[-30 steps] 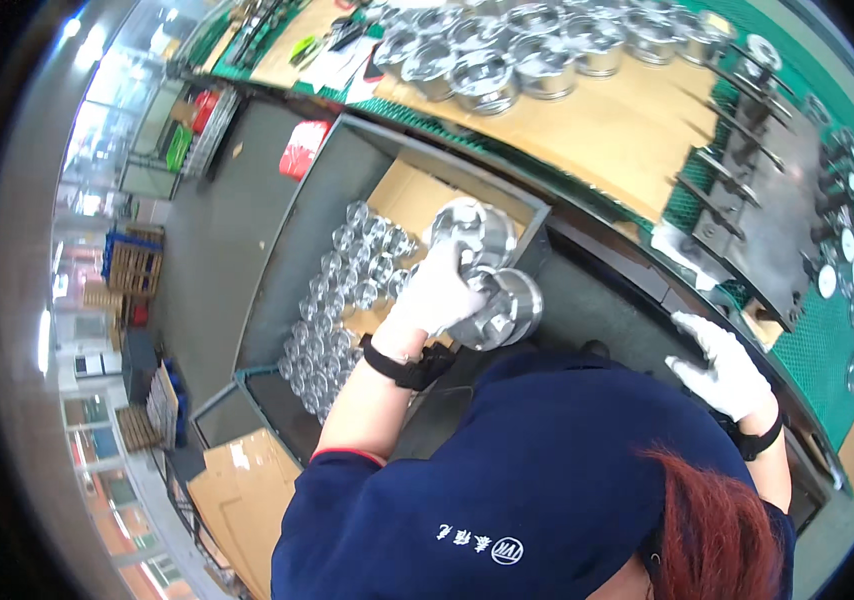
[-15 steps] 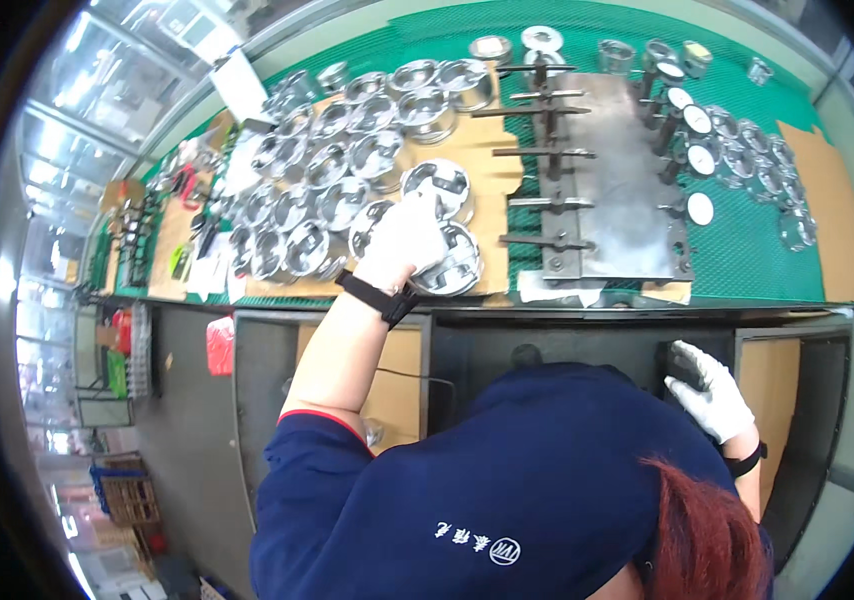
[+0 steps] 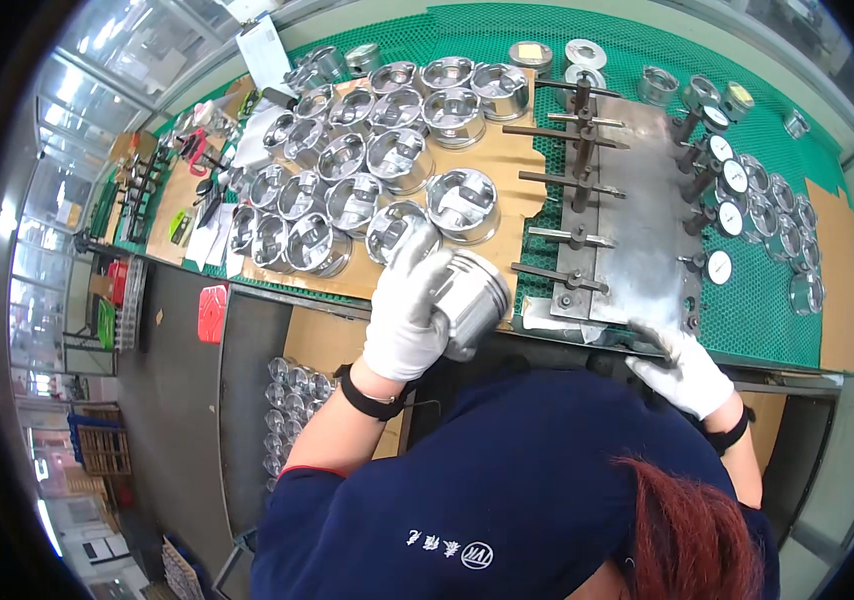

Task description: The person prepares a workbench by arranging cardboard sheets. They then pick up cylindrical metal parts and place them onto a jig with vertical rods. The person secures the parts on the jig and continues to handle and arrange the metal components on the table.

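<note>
A silver metal piston point(image 3: 474, 300) is in my left hand point(image 3: 405, 325), tilted on its side at the near edge of the bench. The white-gloved fingers wrap round it, and its grooved side faces right. Behind it, several similar pistons point(image 3: 461, 203) stand in rows on a sheet of brown cardboard point(image 3: 509, 160). My right hand point(image 3: 689, 375), also gloved in white, is at the bench edge just below a metal plate fixture point(image 3: 637, 215). Its thumb and fingers are apart, with a dark area between them; I make out nothing held there.
Rods line the fixture's left side; dial gauges point(image 3: 719, 266) line its right. Smaller metal cylinders point(image 3: 792, 240) stand farther right on the green mat point(image 3: 747, 330). Tools and papers point(image 3: 209, 232) lie at the left. More pistons point(image 3: 292, 410) sit on a shelf under the bench.
My left hand has lifted a piston from the near end of the group and brought it toward me. My right hand has risen to the bench edge. The view has shifted.
</note>
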The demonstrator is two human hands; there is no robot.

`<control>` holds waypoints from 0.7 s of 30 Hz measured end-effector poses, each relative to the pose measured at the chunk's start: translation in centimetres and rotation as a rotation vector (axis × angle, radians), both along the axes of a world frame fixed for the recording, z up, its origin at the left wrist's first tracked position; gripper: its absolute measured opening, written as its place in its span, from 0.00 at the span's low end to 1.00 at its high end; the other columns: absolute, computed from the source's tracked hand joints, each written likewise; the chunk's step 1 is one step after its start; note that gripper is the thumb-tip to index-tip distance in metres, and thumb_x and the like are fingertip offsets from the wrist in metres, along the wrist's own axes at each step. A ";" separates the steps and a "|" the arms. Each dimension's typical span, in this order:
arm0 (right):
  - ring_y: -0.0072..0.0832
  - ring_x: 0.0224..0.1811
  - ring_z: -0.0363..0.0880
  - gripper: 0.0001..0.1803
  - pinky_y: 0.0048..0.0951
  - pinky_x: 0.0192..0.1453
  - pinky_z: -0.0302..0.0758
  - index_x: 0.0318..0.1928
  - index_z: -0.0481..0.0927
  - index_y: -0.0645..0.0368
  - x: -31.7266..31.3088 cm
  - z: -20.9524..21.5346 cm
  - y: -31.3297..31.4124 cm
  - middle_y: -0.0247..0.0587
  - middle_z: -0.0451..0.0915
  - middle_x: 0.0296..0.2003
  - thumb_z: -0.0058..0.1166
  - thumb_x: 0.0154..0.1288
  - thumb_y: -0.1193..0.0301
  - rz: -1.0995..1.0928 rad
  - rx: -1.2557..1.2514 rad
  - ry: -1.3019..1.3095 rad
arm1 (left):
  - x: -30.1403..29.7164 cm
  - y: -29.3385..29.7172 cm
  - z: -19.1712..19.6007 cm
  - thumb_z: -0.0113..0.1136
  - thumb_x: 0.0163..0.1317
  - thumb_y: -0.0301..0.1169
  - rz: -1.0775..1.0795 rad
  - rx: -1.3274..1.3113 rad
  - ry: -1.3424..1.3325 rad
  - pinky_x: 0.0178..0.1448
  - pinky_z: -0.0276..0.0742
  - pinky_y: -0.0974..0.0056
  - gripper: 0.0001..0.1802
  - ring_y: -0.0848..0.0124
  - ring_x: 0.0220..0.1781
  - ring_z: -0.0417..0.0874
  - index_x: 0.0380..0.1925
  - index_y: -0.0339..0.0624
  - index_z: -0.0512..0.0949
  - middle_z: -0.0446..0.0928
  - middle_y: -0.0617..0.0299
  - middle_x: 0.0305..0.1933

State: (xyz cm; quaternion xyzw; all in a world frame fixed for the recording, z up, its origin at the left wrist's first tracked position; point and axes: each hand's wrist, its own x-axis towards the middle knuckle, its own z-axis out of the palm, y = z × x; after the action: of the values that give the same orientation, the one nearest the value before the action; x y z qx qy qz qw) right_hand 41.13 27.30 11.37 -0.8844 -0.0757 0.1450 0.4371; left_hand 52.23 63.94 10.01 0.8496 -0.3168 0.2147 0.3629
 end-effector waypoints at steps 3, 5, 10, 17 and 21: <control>0.45 0.69 0.75 0.43 0.41 0.73 0.70 0.72 0.69 0.63 3.6 2.6 1.2 0.57 0.76 0.65 0.73 0.59 0.64 0.184 0.165 0.026 | -0.2 -3.5 1.4 0.77 0.50 0.25 -0.118 -0.335 -0.044 0.70 0.73 0.47 0.37 0.44 0.66 0.77 0.61 0.41 0.72 0.70 0.35 0.68; 0.45 0.73 0.70 0.49 0.41 0.76 0.66 0.75 0.63 0.64 5.1 2.9 1.7 0.57 0.72 0.69 0.76 0.57 0.65 0.274 0.276 -0.075 | 0.1 -7.2 2.4 0.80 0.49 0.28 -0.231 -0.509 -0.049 0.70 0.73 0.48 0.39 0.47 0.67 0.77 0.61 0.41 0.71 0.70 0.36 0.68; 0.43 0.79 0.57 0.73 0.41 0.81 0.58 0.81 0.40 0.66 5.6 3.1 1.7 0.59 0.56 0.76 0.82 0.44 0.65 0.153 0.641 -0.046 | 0.6 -14.3 1.1 0.78 0.51 0.28 -0.468 -0.700 0.351 0.74 0.71 0.52 0.44 0.51 0.72 0.73 0.67 0.34 0.66 0.63 0.39 0.74; 0.55 0.64 0.72 0.64 0.46 0.70 0.70 0.77 0.55 0.62 6.3 0.3 -4.0 0.60 0.68 0.62 0.79 0.41 0.63 -0.029 -0.084 -0.499 | 1.7 -13.5 -1.0 0.53 0.55 0.15 -0.269 0.080 0.448 0.71 0.75 0.51 0.38 0.46 0.66 0.78 0.70 0.33 0.62 0.73 0.41 0.66; 0.58 0.61 0.73 0.60 0.48 0.64 0.75 0.75 0.59 0.64 8.0 -2.0 -4.7 0.65 0.69 0.59 0.78 0.42 0.62 -0.007 -0.232 -0.511 | 2.6 -15.9 -0.8 0.61 0.53 0.18 -0.357 0.118 0.326 0.70 0.74 0.49 0.39 0.41 0.66 0.76 0.69 0.35 0.64 0.72 0.40 0.66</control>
State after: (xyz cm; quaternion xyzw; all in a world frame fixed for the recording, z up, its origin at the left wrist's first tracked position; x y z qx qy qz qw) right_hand 49.11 22.55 9.40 -0.9367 -0.1634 -0.0763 0.3001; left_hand 54.82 48.02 9.17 0.8234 -0.4110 -0.0118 0.3910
